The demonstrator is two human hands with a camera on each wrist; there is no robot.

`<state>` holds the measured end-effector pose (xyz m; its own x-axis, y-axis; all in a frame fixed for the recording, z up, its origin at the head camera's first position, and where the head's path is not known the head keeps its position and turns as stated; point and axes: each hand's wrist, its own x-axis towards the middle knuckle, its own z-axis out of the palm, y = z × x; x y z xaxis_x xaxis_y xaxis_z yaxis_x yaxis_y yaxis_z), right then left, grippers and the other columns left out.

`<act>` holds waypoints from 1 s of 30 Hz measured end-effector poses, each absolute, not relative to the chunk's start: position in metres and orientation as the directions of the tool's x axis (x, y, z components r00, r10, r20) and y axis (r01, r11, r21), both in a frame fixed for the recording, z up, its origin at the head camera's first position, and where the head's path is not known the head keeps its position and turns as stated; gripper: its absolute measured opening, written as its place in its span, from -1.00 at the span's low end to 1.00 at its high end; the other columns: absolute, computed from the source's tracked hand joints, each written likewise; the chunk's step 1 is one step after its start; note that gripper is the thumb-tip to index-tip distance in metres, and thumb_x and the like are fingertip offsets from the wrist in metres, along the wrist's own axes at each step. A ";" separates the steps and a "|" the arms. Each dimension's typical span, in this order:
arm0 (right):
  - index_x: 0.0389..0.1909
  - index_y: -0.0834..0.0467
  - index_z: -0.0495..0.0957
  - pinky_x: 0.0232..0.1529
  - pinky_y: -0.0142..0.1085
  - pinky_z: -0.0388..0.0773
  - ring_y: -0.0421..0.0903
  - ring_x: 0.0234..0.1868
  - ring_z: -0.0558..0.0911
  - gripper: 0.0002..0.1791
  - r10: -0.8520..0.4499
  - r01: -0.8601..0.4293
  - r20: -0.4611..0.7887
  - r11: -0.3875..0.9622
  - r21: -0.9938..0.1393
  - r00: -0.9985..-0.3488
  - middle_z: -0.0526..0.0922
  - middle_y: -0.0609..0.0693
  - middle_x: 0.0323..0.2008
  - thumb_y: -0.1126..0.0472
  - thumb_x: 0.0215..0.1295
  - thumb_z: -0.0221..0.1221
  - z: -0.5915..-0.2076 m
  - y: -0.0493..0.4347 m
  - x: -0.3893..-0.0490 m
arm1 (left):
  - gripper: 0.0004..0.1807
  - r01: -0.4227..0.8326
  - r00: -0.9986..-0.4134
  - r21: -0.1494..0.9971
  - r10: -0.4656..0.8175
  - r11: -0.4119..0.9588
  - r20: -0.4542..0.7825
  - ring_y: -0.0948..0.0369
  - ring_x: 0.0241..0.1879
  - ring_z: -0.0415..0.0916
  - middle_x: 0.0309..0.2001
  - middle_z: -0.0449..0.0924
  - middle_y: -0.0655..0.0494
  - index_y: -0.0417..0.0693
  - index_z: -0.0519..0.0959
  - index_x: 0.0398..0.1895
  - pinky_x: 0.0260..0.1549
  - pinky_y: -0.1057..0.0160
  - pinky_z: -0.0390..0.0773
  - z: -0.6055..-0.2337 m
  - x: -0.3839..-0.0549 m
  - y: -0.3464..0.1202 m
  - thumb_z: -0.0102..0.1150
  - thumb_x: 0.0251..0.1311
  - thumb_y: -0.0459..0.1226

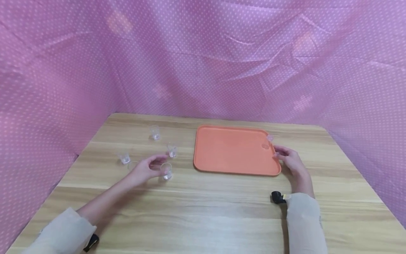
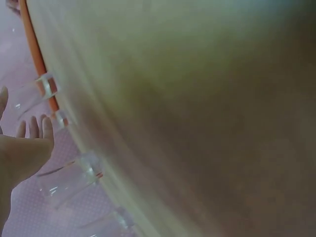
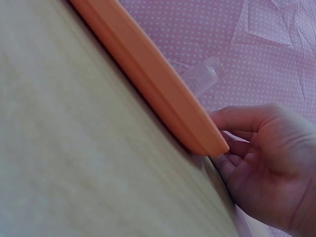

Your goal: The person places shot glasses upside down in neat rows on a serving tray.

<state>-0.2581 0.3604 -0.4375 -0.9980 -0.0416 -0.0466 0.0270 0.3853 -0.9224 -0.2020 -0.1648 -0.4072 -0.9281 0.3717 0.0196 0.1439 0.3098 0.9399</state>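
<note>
My left hand (image 1: pixel 146 170) reaches over the table with thumb and fingers apart, beside a small clear cup (image 1: pixel 167 173). In the left wrist view its fingers look straight, and the nearest cup (image 2: pixel 34 96) stands beyond them. Another clear cup (image 1: pixel 172 151) is just past the fingertips. My right hand (image 1: pixel 293 163) grips the right edge of an orange tray (image 1: pixel 231 150). In the right wrist view the thumb lies over the rim and the other fingers curl below it. An upside-down clear cup (image 3: pixel 203 76) stands on the tray near that hand.
More clear cups stand upright on the left of the wooden table (image 1: pixel 203 211), one at the back (image 1: pixel 155 133) and one farther left (image 1: pixel 125 158). Another cup (image 1: pixel 132 164) is partly hidden behind the left hand. Pink dotted cloth (image 1: pixel 203 70) hangs round the table.
</note>
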 end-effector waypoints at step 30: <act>0.25 0.42 0.18 0.07 -0.45 0.29 -0.33 -0.10 0.45 -0.43 -0.037 0.028 -0.044 0.353 -0.935 -0.998 0.30 0.38 0.16 0.34 0.27 0.08 -0.434 0.359 -0.259 | -0.63 0.213 -0.948 0.839 0.314 0.500 0.054 0.17 -0.35 0.49 -0.24 0.51 -0.02 -0.28 0.57 -0.19 -0.34 0.33 0.50 -0.444 -0.207 -0.163 0.40 -0.15 -0.39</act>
